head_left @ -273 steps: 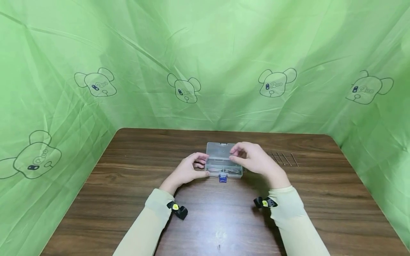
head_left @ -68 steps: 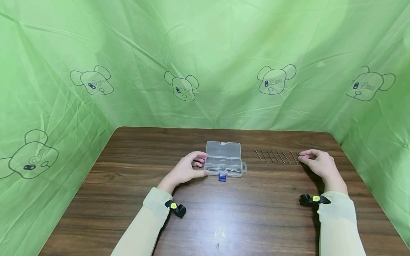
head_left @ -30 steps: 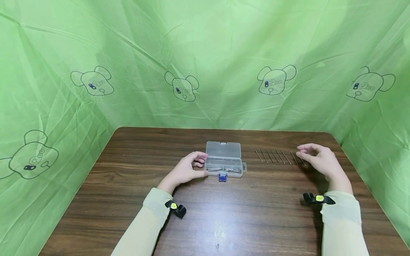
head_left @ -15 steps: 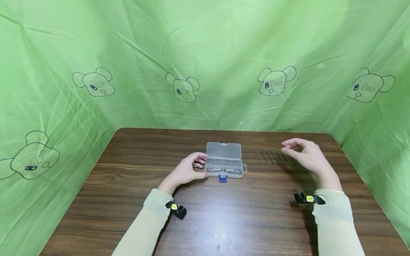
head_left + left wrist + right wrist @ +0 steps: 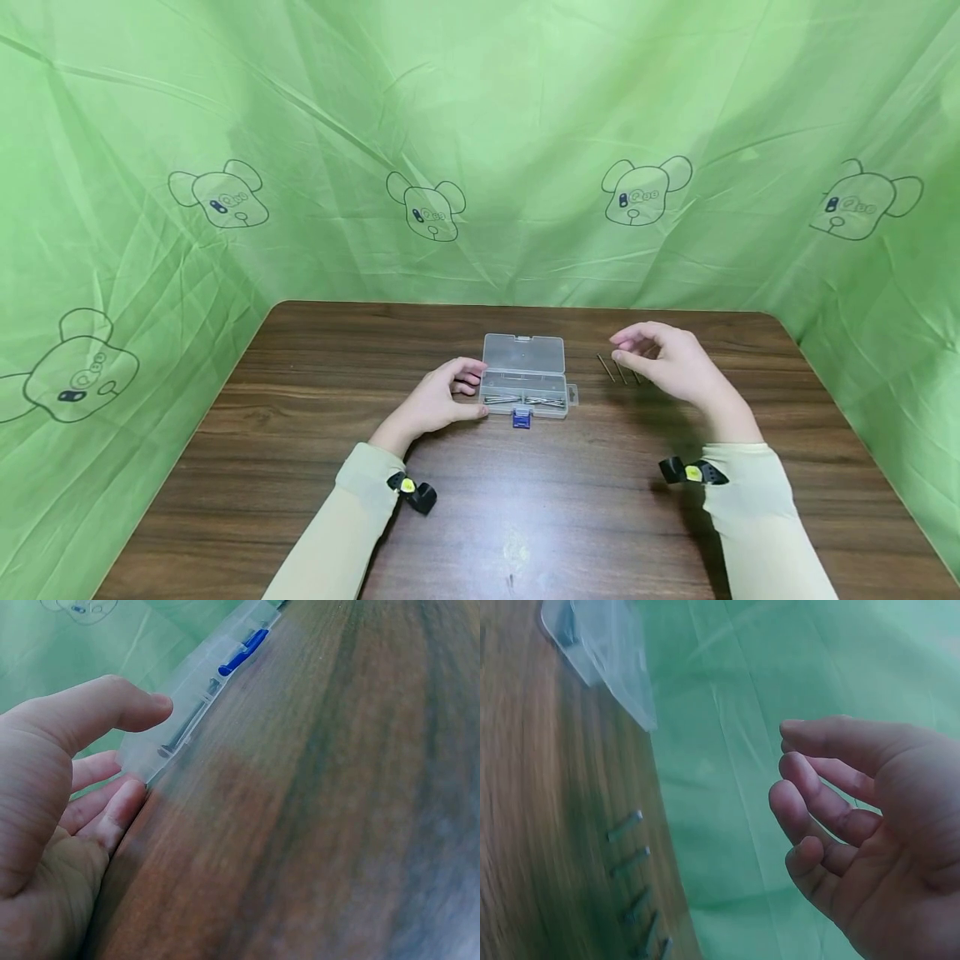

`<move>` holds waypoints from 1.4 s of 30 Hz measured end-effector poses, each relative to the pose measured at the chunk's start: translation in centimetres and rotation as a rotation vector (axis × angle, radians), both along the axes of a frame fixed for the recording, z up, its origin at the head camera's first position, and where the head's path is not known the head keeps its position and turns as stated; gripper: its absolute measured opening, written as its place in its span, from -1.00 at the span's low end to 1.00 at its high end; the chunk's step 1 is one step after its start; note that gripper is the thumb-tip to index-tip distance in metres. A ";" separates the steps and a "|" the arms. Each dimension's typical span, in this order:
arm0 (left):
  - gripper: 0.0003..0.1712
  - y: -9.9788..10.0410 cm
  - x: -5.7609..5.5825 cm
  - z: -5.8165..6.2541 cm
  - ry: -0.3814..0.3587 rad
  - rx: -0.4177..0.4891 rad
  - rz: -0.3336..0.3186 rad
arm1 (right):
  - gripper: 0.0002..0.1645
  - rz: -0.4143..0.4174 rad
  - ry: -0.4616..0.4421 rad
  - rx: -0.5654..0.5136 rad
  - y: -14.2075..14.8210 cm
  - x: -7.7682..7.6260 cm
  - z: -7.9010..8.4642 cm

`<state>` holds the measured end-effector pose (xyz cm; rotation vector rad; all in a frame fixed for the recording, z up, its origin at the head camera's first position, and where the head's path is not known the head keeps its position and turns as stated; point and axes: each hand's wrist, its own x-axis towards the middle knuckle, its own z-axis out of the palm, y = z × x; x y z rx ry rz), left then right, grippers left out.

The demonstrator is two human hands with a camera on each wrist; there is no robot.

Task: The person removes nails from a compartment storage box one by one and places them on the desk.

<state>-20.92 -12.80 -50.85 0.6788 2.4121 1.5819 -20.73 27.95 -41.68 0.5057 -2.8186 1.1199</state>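
Observation:
A clear plastic box (image 5: pixel 525 383) stands with its lid raised back and a blue clasp (image 5: pixel 521 418) hanging at its front. Several thin metal nails (image 5: pixel 546 402) lie in its front compartments. My left hand (image 5: pixel 442 396) holds the box's left end, thumb at the front corner and fingers along the side. To the right, several nails (image 5: pixel 606 367) form a slanted row on the table; in the right wrist view these nails (image 5: pixel 630 861) show small heads. Above that row hovers my right hand (image 5: pixel 667 358), fingers loosely curved with nothing between them, hiding part of the row.
The brown wood-grain table (image 5: pixel 480 517) reaches back to a green cloth (image 5: pixel 525 167) printed with bear outlines, which also rises along both sides. A clear hanging tab (image 5: pixel 573 395) sticks out from the box's right end.
Earlier my right hand was over the box, then at the row's right end, where more nails now lie. It has since lifted and moved left over the row. The left hand stays put.

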 end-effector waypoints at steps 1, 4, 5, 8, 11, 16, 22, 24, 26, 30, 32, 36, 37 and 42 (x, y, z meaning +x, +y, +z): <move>-0.22 0.0 0.0 0.0 0.002 -0.002 0.001 | -0.75 0.010 0.001 -0.008 -0.5 0.1 0.0; -0.23 0.0 0.1 0.1 -0.003 -0.015 0.006 | -0.76 0.048 0.019 -0.031 -2.2 0.2 -0.1; -0.23 0.1 0.1 0.2 -0.006 -0.018 0.008 | -0.75 0.063 0.027 -0.035 -2.8 0.3 -0.2; -0.22 0.1 0.1 0.2 -0.017 -0.022 0.017 | -0.73 0.115 0.051 -0.044 -4.5 0.2 -0.6; -0.22 0.0 0.1 0.1 -0.016 -0.016 0.021 | -0.70 0.168 0.058 -0.039 -6.1 0.2 -1.1; -0.22 -0.2 0.1 -0.1 -0.020 -0.009 0.030 | -0.68 0.252 0.040 -0.026 -8.6 0.4 -1.5; -0.22 -0.1 0.0 -0.2 -0.028 -0.003 0.023 | -0.73 0.319 0.040 -0.035 -11.4 0.1 -1.5; -0.21 -0.1 0.0 -0.1 -0.031 -0.005 0.017 | -0.75 0.338 0.022 -0.034 -12.3 -0.1 -1.5; -0.21 -0.1 0.1 0.0 -0.030 -0.007 0.012 | -0.76 0.366 -0.006 -0.032 -13.1 -0.3 -1.5; -0.21 0.0 0.1 0.2 -0.027 -0.008 0.006 | -0.76 0.401 -0.043 0.005 -14.3 -0.6 -2.1; -0.21 0.0 0.1 0.2 -0.023 -0.003 0.003 | -0.78 0.401 -0.033 0.028 -14.8 -0.6 -2.6; -0.22 0.0 0.1 0.2 -0.021 0.000 0.001 | -0.84 0.373 -0.012 0.043 -15.6 -0.4 -3.5; -0.22 0.0 0.1 0.2 -0.022 -0.001 0.001 | -0.86 0.364 -0.006 0.044 -15.8 -0.3 -3.8; -0.22 0.0 0.1 0.0 -0.033 -0.020 0.006 | -0.91 0.349 0.019 0.066 -16.6 -0.1 -5.0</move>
